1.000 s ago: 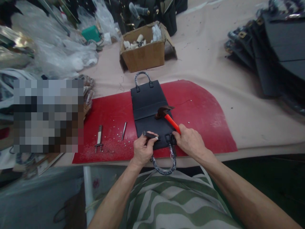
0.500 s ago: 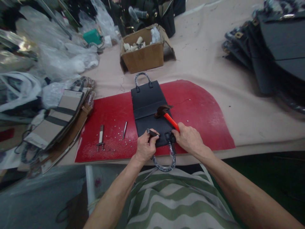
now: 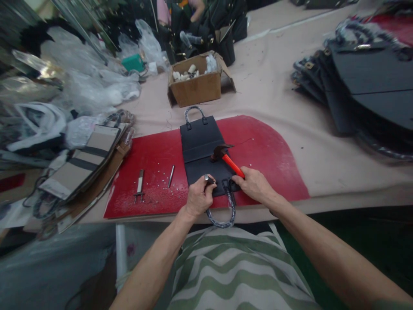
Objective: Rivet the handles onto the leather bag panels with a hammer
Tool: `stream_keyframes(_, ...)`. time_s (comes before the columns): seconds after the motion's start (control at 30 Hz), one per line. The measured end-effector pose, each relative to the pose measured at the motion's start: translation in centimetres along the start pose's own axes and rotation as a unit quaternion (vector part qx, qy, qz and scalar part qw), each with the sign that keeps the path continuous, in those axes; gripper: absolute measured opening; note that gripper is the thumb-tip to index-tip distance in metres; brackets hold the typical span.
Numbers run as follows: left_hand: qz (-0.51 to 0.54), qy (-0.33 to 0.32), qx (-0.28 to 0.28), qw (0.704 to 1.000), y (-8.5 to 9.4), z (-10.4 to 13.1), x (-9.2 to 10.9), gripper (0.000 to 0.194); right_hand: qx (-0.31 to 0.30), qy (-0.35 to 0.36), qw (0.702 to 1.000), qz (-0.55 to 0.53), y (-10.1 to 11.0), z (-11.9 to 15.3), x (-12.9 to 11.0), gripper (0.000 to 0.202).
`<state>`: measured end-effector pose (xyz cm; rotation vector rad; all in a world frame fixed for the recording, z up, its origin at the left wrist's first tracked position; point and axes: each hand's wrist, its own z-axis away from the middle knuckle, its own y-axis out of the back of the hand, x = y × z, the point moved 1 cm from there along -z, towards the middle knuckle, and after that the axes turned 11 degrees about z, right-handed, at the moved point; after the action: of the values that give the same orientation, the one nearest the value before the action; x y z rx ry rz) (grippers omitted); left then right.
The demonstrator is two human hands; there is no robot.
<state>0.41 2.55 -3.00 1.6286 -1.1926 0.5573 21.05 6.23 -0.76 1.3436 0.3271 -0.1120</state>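
Observation:
A black leather bag piece [image 3: 201, 142] lies flat on a red mat [image 3: 267, 150], with one wrapped handle at its far end and another [image 3: 230, 211] at its near end. My left hand [image 3: 200, 197] grips a short metal punch [image 3: 208, 178] over the near part of the leather. In my right hand [image 3: 254, 183] is a hammer [image 3: 232, 165] with an orange handle, its dark head above the leather. The fingers of that hand are also beside the near handle's base. Left of the leather lie a metal rod [image 3: 171, 176] and a pronged tool [image 3: 140, 187].
Small studs are scattered around the rod. Behind the mat stands an open cardboard box [image 3: 196, 88]. Stacked panels [image 3: 88, 159] and plastic bags [image 3: 87, 82] are at the left, black bag pieces [image 3: 371, 77] at the right. Part of a person [image 3: 196, 8] shows at the top.
The camera view has shifted slightly, and part of a person has come into view at the top. The punch in my left hand is tilted differently, its end turned more toward the camera.

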Motion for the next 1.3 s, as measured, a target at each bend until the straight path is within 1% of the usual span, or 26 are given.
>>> stream_keyframes(0.1,-0.003,0.010,0.004,1.000,0.0,-0.1,0.0,0.011,-0.005,0.015,0.996,-0.084,-0.1,-0.1,0.5,0.023)
stream_keyframes(0.2,-0.001,0.016,0.002,1.000,-0.1,-0.2,0.0,0.011,-0.008,0.020,0.993,-0.114,0.5,0.5,0.8,0.025)
stream_keyframes(0.27,-0.002,0.012,-0.001,1.000,-0.2,-0.2,0.1,0.011,0.009,0.020,0.991,-0.132,1.8,1.4,0.6,0.027)
stream_keyframes(0.37,-0.004,0.010,-0.007,1.000,-0.2,-0.1,0.2,0.010,0.044,0.036,0.986,-0.157,4.6,3.2,-0.1,0.030)
stream_keyframes(0.47,-0.009,0.013,-0.010,1.000,-0.3,-0.1,0.3,0.009,0.064,0.068,0.987,-0.130,7.0,4.9,-0.9,0.030)
stream_keyframes(0.6,-0.024,0.014,-0.018,0.999,-0.4,0.0,0.2,0.008,0.065,0.100,0.992,-0.048,9.0,6.5,-1.8,0.027)
stream_keyframes(0.67,-0.025,0.015,-0.017,0.999,-0.5,0.0,0.1,0.008,0.075,0.117,0.990,-0.023,10.0,7.2,-2.2,0.027)
stream_keyframes(0.7,-0.023,0.015,-0.015,1.000,-0.5,0.0,0.0,0.008,0.092,0.128,0.987,-0.022,10.5,7.6,-2.5,0.027)
stream_keyframes(0.77,-0.016,0.015,-0.014,1.000,-0.5,0.0,0.0,0.008,0.150,0.147,0.977,-0.037,11.5,8.5,-2.9,0.028)
stream_keyframes(0.83,-0.010,0.014,-0.015,1.000,-0.5,0.0,0.0,0.010,0.212,0.154,0.964,-0.050,11.8,9.1,-3.1,0.028)
stream_keyframes(0.87,-0.009,0.013,-0.014,1.000,-0.5,0.0,0.0,0.010,0.225,0.159,0.961,-0.041,11.7,9.2,-3.1,0.028)
stream_keyframes(0.9,-0.010,0.014,-0.012,1.000,-0.5,0.1,-0.1,0.010,0.220,0.162,0.962,-0.017,11.5,9.1,-3.0,0.028)
stream_keyframes(1.0,-0.016,0.020,-0.006,1.000,-0.6,0.1,-0.1,0.009,0.137,0.172,0.971,0.090,11.3,8.7,-2.5,0.026)
stream_keyframes(1.03,-0.018,0.018,-0.004,1.000,-0.6,0.1,-0.1,0.009,0.127,0.176,0.970,0.108,11.6,8.6,-2.5,0.026)
stream_keyframes(1.07,-0.018,0.014,-0.004,1.000,-0.6,0.1,-0.1,0.010,0.141,0.179,0.968,0.105,12.1,8.6,-2.6,0.026)
stream_keyframes(1.1,-0.017,0.008,-0.004,1.000,-0.7,0.1,-0.1,0.011,0.179,0.177,0.964,0.083,12.6,8.7,-2.7,0.026)
stream_keyframes(1.17,-0.015,0.002,-0.006,1.000,-0.7,0.0,-0.1,0.013,0.284,0.169,0.944,0.015,13.1,9.2,-2.9,0.027)
stream_keyframes(1.2,-0.016,0.004,-0.007,1.000,-0.7,0.0,-0.1,0.013,0.312,0.163,0.936,-0.007,13.0,9.4,-2.9,0.027)
stream_keyframes(1.23,-0.019,0.008,-0.009,1.000,-0.7,-0.1,-0.1,0.013,0.306,0.172,0.936,-0.009,12.7,9.6,-2.8,0.028)
stream_keyframes(1.27,-0.022,0.010,-0.009,1.000,-0.7,-0.1,-0.1,0.013,0.259,0.185,0.948,0.010,12.0,9.7,-2.5,0.028)
stream_keyframes(1.3,-0.025,0.012,-0.010,1.000,-0.7,-0.1,-0.1,0.013,0.196,0.185,0.962,0.040,11.3,9.6,-2.2,0.028)
